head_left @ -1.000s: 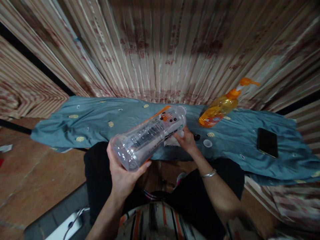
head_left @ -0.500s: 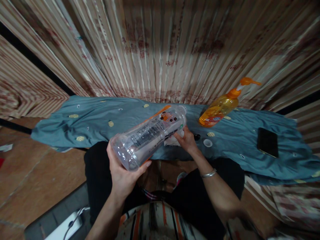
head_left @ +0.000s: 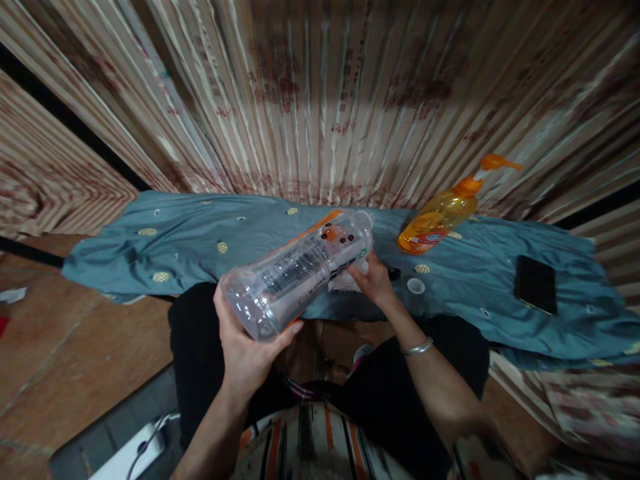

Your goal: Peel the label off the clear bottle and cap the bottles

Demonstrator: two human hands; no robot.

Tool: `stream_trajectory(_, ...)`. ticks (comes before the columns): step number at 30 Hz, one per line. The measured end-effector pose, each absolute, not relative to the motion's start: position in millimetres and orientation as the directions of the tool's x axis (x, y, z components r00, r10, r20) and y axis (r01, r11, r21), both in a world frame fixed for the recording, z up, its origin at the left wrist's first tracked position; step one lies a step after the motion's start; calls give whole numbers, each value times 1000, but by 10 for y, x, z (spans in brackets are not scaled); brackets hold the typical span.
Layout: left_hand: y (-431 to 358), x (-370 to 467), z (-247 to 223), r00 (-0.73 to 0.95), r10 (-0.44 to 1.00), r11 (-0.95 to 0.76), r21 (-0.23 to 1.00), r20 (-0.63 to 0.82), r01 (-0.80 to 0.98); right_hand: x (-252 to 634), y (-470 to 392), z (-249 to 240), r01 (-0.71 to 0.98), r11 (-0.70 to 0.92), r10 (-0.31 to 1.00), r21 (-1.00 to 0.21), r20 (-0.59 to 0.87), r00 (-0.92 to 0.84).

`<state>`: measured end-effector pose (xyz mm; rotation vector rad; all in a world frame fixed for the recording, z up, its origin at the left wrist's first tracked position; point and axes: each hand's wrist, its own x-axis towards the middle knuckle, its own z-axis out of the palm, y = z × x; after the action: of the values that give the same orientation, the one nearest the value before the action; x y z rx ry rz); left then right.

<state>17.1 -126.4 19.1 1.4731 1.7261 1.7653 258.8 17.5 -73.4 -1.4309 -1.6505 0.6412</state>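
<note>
A large clear plastic bottle (head_left: 300, 270) with a printed label lies tilted across my lap's far side, over the cloth-covered table. My left hand (head_left: 247, 347) is wrapped round its wide base at the lower left. At its narrower end, my right hand (head_left: 373, 280) has its fingers closed on a white cloth (head_left: 345, 281), pressed to the underside of the bottle. Part of the cloth is hidden by the bottle and the fingers. A small white cap (head_left: 415, 286) and a black object (head_left: 395, 274) rest just right of my right hand.
The table's blue-green cloth (head_left: 190, 240) carries an orange pump bottle (head_left: 437, 217) at the right and a black phone (head_left: 535, 285) farther right. Pleated curtains (head_left: 320, 100) hang behind. A white power strip (head_left: 133, 453) lies at lower left.
</note>
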Motion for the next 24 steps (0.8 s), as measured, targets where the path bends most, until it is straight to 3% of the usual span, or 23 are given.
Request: stream_trajectory(24,-1266,182,212,-484,788,-211,906,380,367,2585,168,-718,540,229,964,-810,267,-8)
